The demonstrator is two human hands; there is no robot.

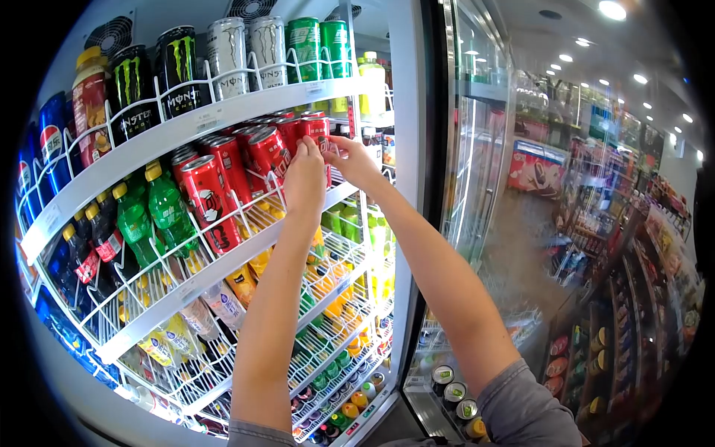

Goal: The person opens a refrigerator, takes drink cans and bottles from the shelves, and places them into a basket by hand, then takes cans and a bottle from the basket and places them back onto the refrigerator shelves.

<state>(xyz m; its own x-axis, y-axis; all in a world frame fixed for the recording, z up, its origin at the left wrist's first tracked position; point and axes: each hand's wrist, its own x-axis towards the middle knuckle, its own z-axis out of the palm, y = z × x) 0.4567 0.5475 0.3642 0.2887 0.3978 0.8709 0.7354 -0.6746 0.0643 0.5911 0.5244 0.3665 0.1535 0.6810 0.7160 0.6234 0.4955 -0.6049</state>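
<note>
Both arms reach into a lit drinks cooler. At the right end of its second shelf, a red can (316,128) stands upright between my hands. My left hand (305,177) has its fingers closed against the can's front and left side. From the right, my right hand (353,161) grips the same can with thumb and fingers pinched at its edge. More red cans (268,153) crowd the shelf just to the left, some leaning. Part of the held can's lower body is hidden behind my fingers.
A white wire rail (246,216) fronts the shelf. Green bottles (167,205) stand left of the cans. Above, black energy drink cans (179,71) line the top shelf. The cooler's glass door (477,149) stands open at right, with several cans (456,393) low beside it.
</note>
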